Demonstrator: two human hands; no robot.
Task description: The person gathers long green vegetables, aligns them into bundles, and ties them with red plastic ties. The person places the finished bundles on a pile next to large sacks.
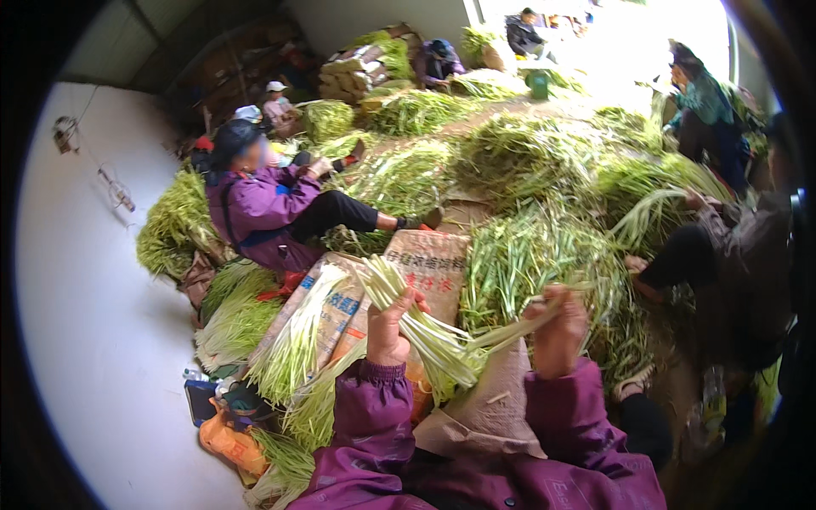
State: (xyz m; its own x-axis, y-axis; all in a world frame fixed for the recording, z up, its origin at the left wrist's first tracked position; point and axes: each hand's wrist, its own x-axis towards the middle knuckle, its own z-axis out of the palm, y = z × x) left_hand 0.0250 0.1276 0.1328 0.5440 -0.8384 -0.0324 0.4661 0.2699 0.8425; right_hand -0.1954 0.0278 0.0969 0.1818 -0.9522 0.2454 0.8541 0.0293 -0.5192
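My left hand (392,322) is closed around a bundle of pale green-white leafy vegetable stalks (440,341), which fan out to both sides of it. To its right, my right hand (558,328) grips a few yellowish leaves or stalks (513,333) that stretch toward the bundle. Below the hands a woven sack (491,408) lies over my lap. Left of my left hand, a bunch of pale stalks (299,331) rests on printed woven sacks (344,306). Beyond, a heap of green stalks (529,261) covers the floor.
A person in a purple jacket (261,204) sits ahead on the left; another person (720,255) sits close on the right. An orange plastic bag (231,443) lies at lower left near the white wall (108,306). Further heaps of stalks (421,111) and several people are farther back.
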